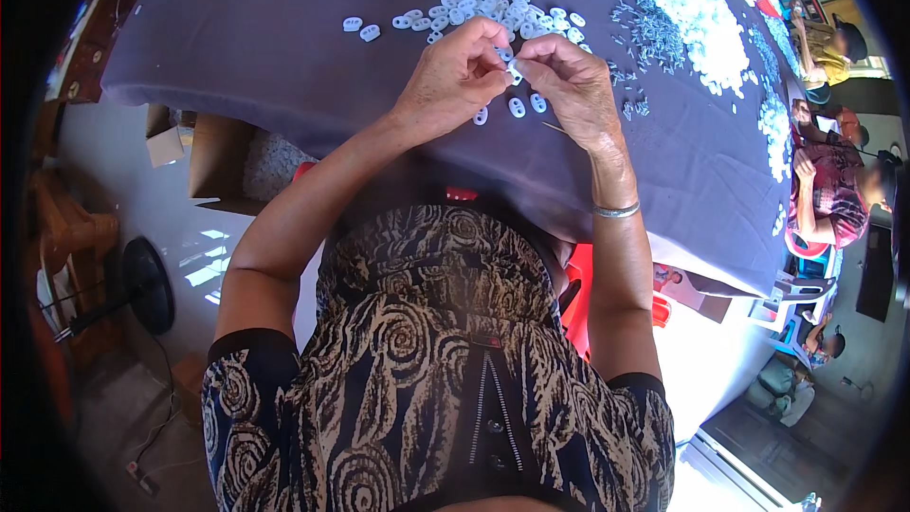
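Left hand [447,81] and right hand [575,93] are pinching a small white piece [515,75] between them, above the cloth-covered surface [379,147]; fingers are partly hiding it. Loose white ovals [474,6] are lying beyond; three similar ovals [517,107] are resting nearer.

Floor [175,218]: pale, with bright sun patches [209,270] at left. Table [256,47]: dark cloth. Carton [213,161]: open, brown. Stand [149,284]: black, round base. Woodwork [81,228]: brown, far left.
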Available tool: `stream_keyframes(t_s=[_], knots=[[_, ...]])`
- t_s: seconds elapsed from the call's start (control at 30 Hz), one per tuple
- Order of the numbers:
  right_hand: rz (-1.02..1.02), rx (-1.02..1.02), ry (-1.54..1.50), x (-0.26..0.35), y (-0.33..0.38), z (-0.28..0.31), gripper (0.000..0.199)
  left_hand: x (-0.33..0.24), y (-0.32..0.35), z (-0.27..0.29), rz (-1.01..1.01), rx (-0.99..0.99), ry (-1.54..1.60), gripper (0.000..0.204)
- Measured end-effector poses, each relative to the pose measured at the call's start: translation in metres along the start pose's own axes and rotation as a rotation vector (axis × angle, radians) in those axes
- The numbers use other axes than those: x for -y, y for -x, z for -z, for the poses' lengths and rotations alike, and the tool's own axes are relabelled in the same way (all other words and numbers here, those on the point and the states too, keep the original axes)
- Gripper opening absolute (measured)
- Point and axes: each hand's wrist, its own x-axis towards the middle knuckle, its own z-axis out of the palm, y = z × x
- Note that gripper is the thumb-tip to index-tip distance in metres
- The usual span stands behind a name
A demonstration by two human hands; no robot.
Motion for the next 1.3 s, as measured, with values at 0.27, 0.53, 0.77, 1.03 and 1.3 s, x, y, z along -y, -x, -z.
stream_keyframes(t_s=[0.27,0.53,0.77,1.03,1.3], knots=[[0.018,-0.013,-0.026,-0.002,0.000,-0.003,0.003,-0.002,-0.001,0.001,0.050,-0.005,0.063,0.028],[0.033,0.044,0.027,-0.001,0.002,-0.004,0.023,-0.002,-0.002,0.005,0.067,-0.011,0.200,0.027],[0.097,0.019,0.190,0.001,0.003,-0.003,0.027,-0.008,-0.002,0.007,0.084,0.024,0.230,0.025],[0.252,-0.028,0.234,-0.003,0.002,-0.006,0.025,-0.019,-0.004,0.011,0.124,0.063,0.248,0.023],[0.277,-0.070,0.442,0.015,0.005,-0.013,0.031,-0.009,-0.003,0.008,0.032,0.037,0.192,0.026]])
